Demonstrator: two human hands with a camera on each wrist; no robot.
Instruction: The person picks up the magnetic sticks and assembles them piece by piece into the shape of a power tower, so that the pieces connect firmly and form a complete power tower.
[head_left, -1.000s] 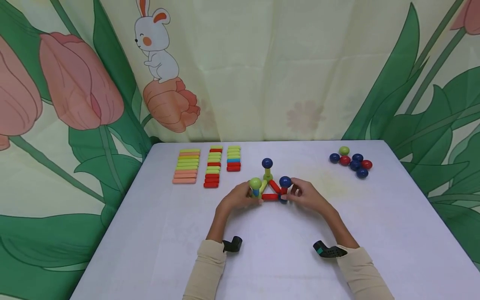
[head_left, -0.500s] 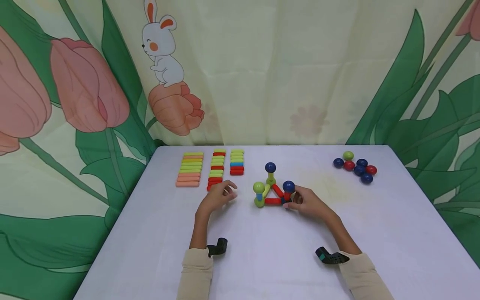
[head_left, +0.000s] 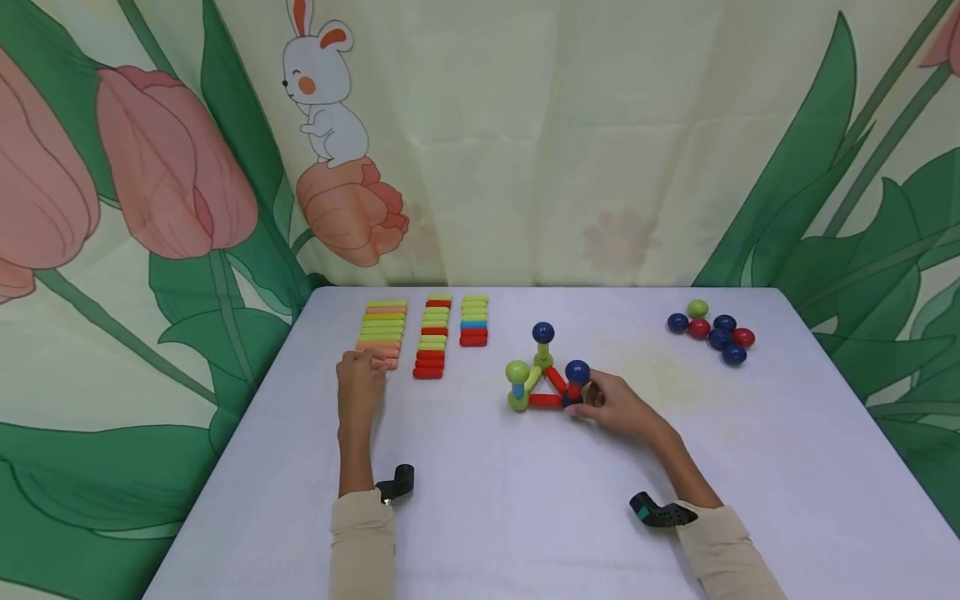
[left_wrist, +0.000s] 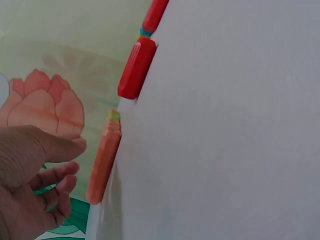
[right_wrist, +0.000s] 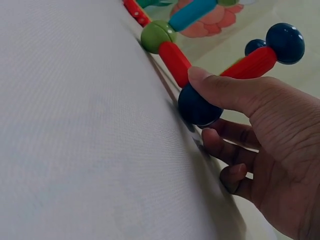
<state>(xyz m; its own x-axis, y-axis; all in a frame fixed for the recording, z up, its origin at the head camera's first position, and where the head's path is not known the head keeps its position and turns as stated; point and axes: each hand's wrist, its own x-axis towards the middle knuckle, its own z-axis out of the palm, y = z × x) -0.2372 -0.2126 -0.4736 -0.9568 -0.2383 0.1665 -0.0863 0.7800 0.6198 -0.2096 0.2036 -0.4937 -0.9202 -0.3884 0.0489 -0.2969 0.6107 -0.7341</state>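
Note:
My left hand [head_left: 360, 387] is over the near end of a column of sticks, beside the orange sticks [head_left: 379, 344]; it hides part of them. In the left wrist view its thumb and fingers are apart, with a gap to the nearest orange stick [left_wrist: 104, 170]. My right hand [head_left: 621, 405] pinches a dark blue ball [right_wrist: 197, 106] between thumb and fingers. That ball is the right base corner of a triangular ball-and-stick structure [head_left: 546, 401] on the table. Upright sticks at its corners carry two dark blue balls and a green ball [head_left: 517, 372].
Two more columns of short sticks, red and green ones [head_left: 430, 354] and a set with a blue one [head_left: 473, 325], lie right of the orange sticks. Loose blue, red and green balls [head_left: 718, 339] cluster at the back right of the white table [head_left: 525, 517]. A printed curtain [head_left: 495, 167] hangs behind.
My left hand has let go of the structure's left corner and moved left to the orange sticks. My right hand stays at the right corner.

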